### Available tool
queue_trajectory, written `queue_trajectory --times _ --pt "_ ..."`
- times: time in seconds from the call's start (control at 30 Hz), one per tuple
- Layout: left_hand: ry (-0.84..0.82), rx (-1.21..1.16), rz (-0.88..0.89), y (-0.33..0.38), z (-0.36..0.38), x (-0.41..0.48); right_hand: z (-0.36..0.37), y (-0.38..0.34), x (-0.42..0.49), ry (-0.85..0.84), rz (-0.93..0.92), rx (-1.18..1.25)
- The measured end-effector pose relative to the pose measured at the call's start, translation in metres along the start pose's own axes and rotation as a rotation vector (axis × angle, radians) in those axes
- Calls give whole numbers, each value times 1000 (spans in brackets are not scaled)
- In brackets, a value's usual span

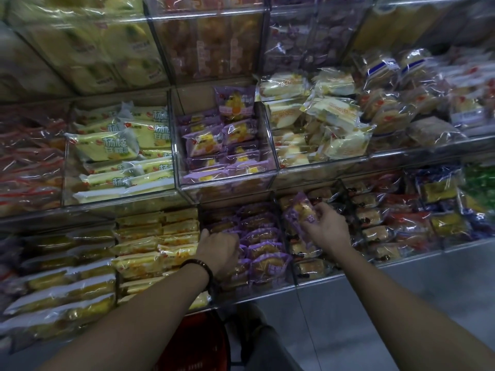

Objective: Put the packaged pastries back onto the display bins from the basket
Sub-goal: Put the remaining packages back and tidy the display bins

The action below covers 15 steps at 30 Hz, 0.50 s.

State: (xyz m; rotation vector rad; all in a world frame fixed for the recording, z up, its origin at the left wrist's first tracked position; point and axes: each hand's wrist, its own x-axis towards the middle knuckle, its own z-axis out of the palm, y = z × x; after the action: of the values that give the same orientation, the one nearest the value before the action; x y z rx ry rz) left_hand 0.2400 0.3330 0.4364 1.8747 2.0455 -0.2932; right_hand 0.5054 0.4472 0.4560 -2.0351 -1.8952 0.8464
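Below three tiers of clear shelf bins, both my bare forearms reach forward to the lowest tier. My right hand pinches one purple-wrapped pastry between thumb and curled fingers. It holds the pastry up and tilted, just over the divider on the right side of the purple bin. The pastry is in the air, not yet lying in any bin.

My left hand, with a dark bead bracelet at the wrist, is sunk knuckles-up among the purple packs at that bin's left side. Its fingers curl down out of sight, so I cannot tell whether they grip a pack or only press the rows. The two hands are apart, with the rows of packs between them.

A red basket sits low between my forearms, under the shelf edge. It is dark and mostly hidden, and I cannot tell what is inside.

My reading is that the job is partway done. The purple bin looks well stocked in neat rows, and the pastry in my right hand matches it and seems about to go in. Whether more pastries wait in the basket cannot be judged.
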Motion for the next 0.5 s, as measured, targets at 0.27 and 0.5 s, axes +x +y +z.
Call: queue_trajectory --times 0.27,0.5 --pt "71 -346 -68 -22 -12 -11 7 -38 -39 80 -297 -17" --pt "58 -663 -42 -43 1 -46 60 -55 -84 -192 -577 -137"
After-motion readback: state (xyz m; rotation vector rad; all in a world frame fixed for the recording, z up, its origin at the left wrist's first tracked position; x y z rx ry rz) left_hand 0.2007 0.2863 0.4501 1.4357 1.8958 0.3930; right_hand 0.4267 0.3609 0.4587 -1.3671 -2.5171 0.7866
